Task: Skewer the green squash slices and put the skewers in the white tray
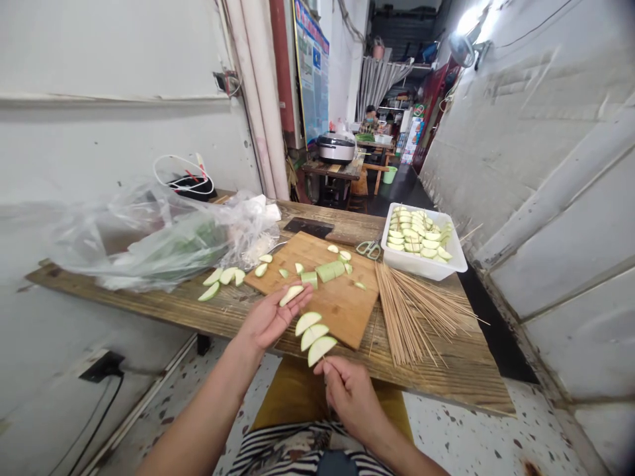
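My left hand (272, 320), palm up with the fingers loosely curved, holds a pale half-round zucchini slice (291, 295) above the near edge of the cutting board. Closed around the lower end of a thin wooden skewer is my right hand (351, 391); most of the skewer is hidden. Three zucchini slices (314, 335) are threaded on it, just right of my left hand and apart from the slice there. On the wooden cutting board (342, 317) lie cut zucchini chunks (330, 270) and several loose slices.
Bare bamboo skewers (404, 317) fan out on the right of the table. Behind them stands a white tub (426, 264) of skewered slices, with scissors (370, 249) beside it. Plastic bags (163, 231) and more slices (218, 283) lie left. A person (370, 124) sits far back.
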Demonstrator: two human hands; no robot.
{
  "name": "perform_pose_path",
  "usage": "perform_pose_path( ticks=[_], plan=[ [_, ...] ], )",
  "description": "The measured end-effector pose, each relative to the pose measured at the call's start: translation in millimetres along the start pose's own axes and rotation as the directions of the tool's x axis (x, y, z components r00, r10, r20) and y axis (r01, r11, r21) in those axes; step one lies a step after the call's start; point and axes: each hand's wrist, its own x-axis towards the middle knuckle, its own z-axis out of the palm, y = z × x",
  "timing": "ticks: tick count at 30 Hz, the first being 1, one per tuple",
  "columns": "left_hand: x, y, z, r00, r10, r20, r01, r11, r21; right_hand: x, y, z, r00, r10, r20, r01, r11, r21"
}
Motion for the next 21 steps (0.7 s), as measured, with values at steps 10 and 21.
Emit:
perform_pose_path(
  ticks=[10,21],
  plan=[
    [1.7,2.2,-0.1,0.998,-0.025,-0.053,0.028,0.998,0.057,-1.6,-3.4,-1.5,1.000,0.012,0.013,-0.013,0.999,0.040],
    [3.1,1.4,0.8,0.997,-0.034,-0.073,0.041,0.995,0.089,-4.2,-1.4,-2.0,0.999,0.015,0.034,-0.017,0.999,0.045]
  ],
)
